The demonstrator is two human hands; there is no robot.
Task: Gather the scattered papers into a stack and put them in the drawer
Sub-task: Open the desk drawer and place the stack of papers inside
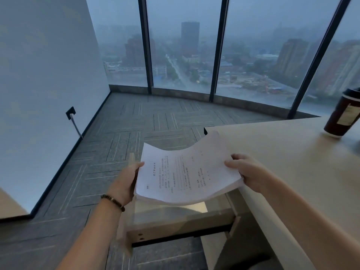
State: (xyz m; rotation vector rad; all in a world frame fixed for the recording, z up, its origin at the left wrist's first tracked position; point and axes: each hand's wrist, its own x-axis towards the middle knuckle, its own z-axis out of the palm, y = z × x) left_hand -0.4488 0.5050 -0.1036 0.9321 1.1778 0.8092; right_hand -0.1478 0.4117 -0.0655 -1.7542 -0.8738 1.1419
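A stack of printed white papers (185, 170) hangs in the air, sagging in the middle, directly above an open wooden drawer (175, 227) pulled out from the left side of the desk. My left hand (126, 182), with a bead bracelet on the wrist, grips the stack's left edge. My right hand (245, 172) grips its right edge, thumb on top. The papers hide most of the drawer's inside; only a pale strip of its bottom shows beneath them.
A light desk (292, 162) runs along the right, with a dark paper cup (342, 115) near its far edge. Grey carpet floor (136, 121) lies to the left and ahead. A white wall with a socket (70, 113) stands left; tall windows ahead.
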